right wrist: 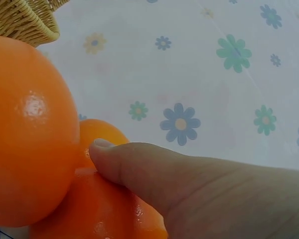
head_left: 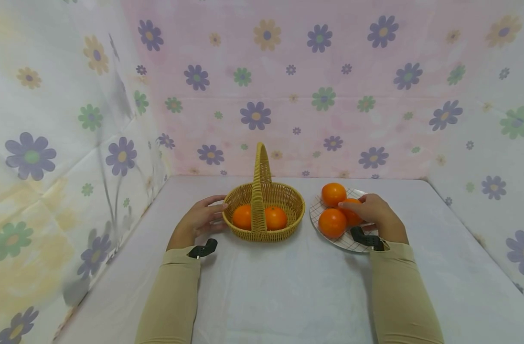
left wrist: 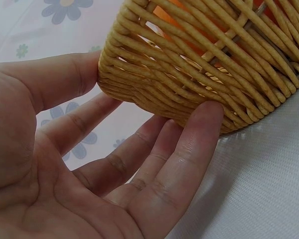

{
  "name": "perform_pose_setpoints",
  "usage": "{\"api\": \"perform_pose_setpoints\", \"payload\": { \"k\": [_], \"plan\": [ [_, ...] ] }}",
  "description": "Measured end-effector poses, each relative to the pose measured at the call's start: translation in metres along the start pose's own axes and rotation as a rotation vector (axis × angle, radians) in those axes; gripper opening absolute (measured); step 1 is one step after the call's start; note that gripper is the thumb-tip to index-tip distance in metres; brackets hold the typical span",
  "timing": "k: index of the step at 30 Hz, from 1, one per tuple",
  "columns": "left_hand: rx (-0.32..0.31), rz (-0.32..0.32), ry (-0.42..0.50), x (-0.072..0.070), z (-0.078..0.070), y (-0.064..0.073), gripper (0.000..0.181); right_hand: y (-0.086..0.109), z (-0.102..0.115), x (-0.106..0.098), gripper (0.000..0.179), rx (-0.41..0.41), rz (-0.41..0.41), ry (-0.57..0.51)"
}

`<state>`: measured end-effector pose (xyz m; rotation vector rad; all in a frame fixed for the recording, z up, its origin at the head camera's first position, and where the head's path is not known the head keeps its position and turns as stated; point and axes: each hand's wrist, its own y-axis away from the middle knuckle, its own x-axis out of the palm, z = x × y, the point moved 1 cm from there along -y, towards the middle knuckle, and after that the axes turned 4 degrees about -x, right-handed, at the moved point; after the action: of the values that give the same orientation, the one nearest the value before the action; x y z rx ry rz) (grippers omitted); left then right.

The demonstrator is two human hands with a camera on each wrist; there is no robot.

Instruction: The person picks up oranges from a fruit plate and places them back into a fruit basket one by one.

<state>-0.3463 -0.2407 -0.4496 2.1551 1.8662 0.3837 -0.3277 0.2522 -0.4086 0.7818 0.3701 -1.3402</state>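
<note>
A woven yellow basket [head_left: 283, 234] with a tall handle stands mid-table, two oranges [head_left: 276, 219] inside it. My left hand [head_left: 203, 217] touches its left side. In the left wrist view, the thumb [left wrist: 70, 77] meets the rim and loosely spread fingers [left wrist: 174, 174] rest against the outer wall. To the right, a plate [head_left: 345, 243] with a checked pattern bears three oranges [head_left: 332, 223]. My right hand [head_left: 379, 217] holds the rightmost orange [head_left: 352, 212], thumb across its top. The other fingers are mostly hidden in the right wrist view.
A white cloth covers the table [head_left: 262, 291]. Flower-printed fabric walls [head_left: 287, 86] enclose it at the back and on both sides. The basket's handle [head_left: 260, 177] arches up between the two hands, and a narrow gap separates basket and plate.
</note>
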Motion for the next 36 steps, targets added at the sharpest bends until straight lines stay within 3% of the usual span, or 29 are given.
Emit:
{"api": "perform_pose_setpoints", "payload": {
  "k": [19,36],
  "plan": [
    [-0.005,-0.01,0.004,0.001,0.0,0.0,0.054,0.005,0.004,-0.008,0.093,-0.021,-0.043,-0.019],
    [-0.015,-0.017,-0.003,0.0,0.002,0.0,0.054,0.011,0.014,-0.009,0.092,-0.017,-0.114,0.07]
  ]
}}
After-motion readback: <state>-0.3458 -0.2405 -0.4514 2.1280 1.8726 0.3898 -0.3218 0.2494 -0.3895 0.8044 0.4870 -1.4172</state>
